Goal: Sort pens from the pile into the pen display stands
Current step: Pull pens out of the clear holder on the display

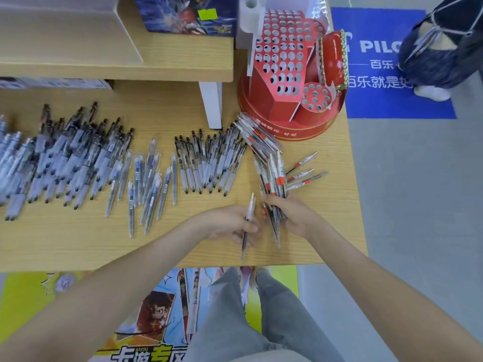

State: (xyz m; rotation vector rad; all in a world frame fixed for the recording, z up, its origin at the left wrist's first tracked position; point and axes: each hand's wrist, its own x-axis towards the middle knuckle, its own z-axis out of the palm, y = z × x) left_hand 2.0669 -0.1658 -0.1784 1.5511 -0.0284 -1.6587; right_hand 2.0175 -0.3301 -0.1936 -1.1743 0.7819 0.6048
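Note:
My left hand (pixel 236 223) pinches a single wrapped pen (pixel 248 220) that points away from me, near the table's front edge. Just to its right, my right hand (pixel 292 214) grips a fanned bunch of red-banded pens (pixel 277 178). A red pen display stand (pixel 285 74) with many round holes stands at the back right of the wooden table (pixel 78 244); its holes look empty. Wrapped red-banded pens (pixel 258 137) lie in front of the stand. Grey-grip pens (pixel 209 163) lie in a row at the middle, and a big pile of pens (pixel 60 158) covers the left.
A raised wooden shelf (pixel 117 71) with a white leg (pixel 211 105) stands behind the piles and carries a printed box (pixel 188 14). Another person's leg and shoe (pixel 439 61) are on a blue floor mat (pixel 379 61) at the far right. My legs are below the table edge.

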